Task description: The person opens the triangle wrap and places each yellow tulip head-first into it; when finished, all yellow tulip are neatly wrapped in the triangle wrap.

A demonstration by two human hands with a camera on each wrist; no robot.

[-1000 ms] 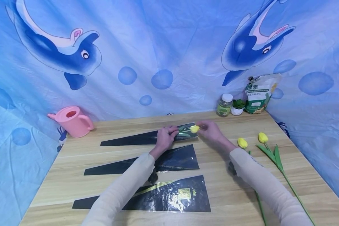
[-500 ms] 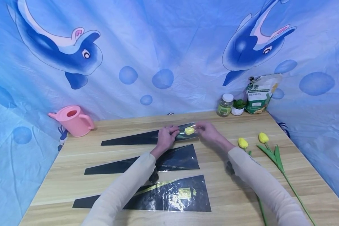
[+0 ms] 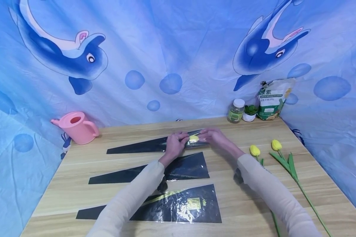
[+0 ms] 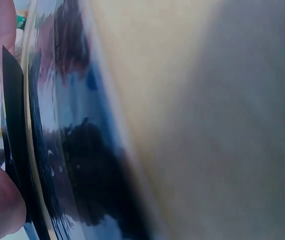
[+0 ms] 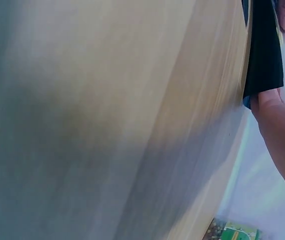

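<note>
The left hand (image 3: 175,144) pinches the farthest black sleeve (image 3: 139,145) near its wide part; in the left wrist view its thumb (image 4: 2,202) lies against the dark sheet (image 4: 15,110). A yellow tulip head (image 3: 193,138) shows through the sleeve's clear face, between the two hands. The right hand (image 3: 215,136) reaches into the sleeve's wide right end, fingers extended toward the tulip head. In the right wrist view the sleeve's edge (image 5: 265,60) covers the fingers of the right hand (image 5: 280,125). The stem is hidden.
Two more black sleeves (image 3: 190,166) (image 3: 207,205) lie nearer. Two yellow tulips (image 3: 254,150) (image 3: 276,144) lie at the right, one partly under the right sleeve arm. A pink watering can (image 3: 77,128), jar (image 3: 235,112), potted plant (image 3: 249,113) and bag (image 3: 273,98) stand along the back.
The tulip head has moved left, deeper into the farthest sleeve. The right hand has followed it, its fingers now inside the wide end. The left hand has stayed nearly still.
</note>
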